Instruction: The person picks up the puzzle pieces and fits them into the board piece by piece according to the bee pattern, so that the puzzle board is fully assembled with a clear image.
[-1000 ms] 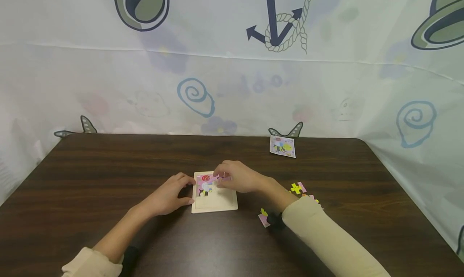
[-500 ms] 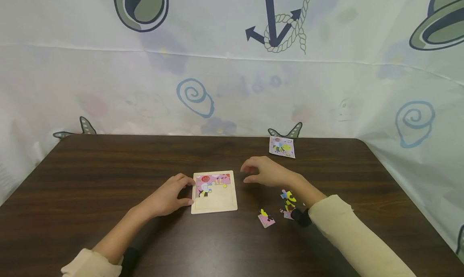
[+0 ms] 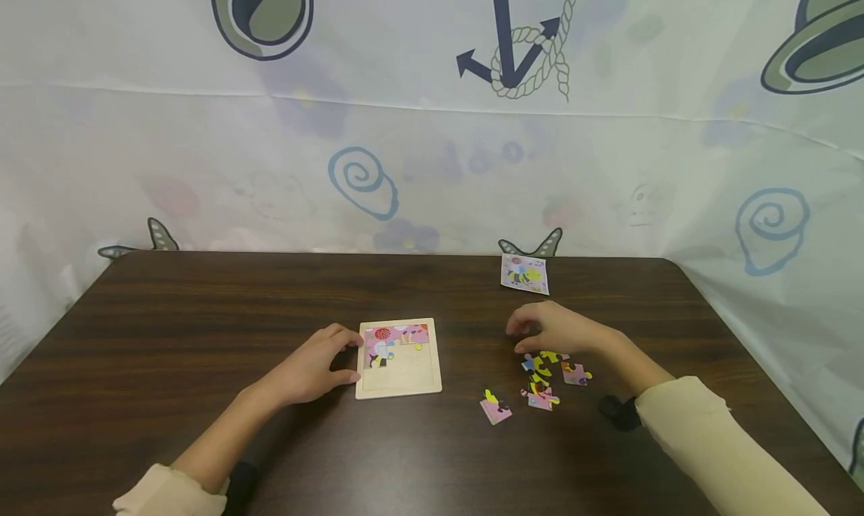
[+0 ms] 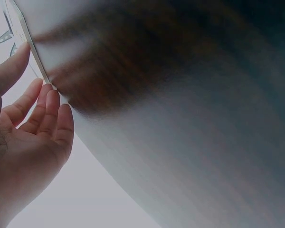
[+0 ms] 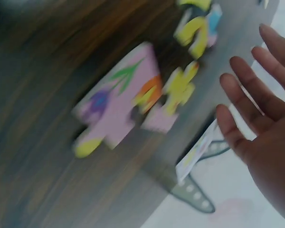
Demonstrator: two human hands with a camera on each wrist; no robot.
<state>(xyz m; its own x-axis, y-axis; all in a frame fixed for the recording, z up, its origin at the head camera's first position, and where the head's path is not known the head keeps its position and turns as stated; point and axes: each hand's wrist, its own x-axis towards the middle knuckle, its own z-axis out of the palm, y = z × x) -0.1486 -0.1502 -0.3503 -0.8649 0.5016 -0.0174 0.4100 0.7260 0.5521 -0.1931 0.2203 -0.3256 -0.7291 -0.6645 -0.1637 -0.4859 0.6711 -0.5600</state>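
Note:
A square wooden puzzle board [image 3: 405,381] lies on the table, with pink joined pieces [image 3: 378,341] along its top and left side. My left hand [image 3: 307,367] rests at its left edge, thumb and fingertips against the rim; the left wrist view shows these relaxed fingers [image 4: 51,111] along the board's side. Over on the right, my right hand [image 3: 556,328] hovers just beyond a cluster of loose puzzle pieces [image 3: 540,400]. Nothing is in its loosely bent fingers in the right wrist view. A pink piece with a purple flower [image 5: 116,104] lies beneath that hand.
One pink and yellow piece [image 3: 496,409] lies apart, between board and cluster. A small picture card [image 3: 525,274] with a bee sits near the table's back edge. Behind the dark wooden table [image 3: 202,306] hangs a printed white curtain [image 3: 432,171].
My right hand has left the board's upper right and moved rightward to the loose pieces, uncovering more of the joined pieces. My left hand stays at the board's edge.

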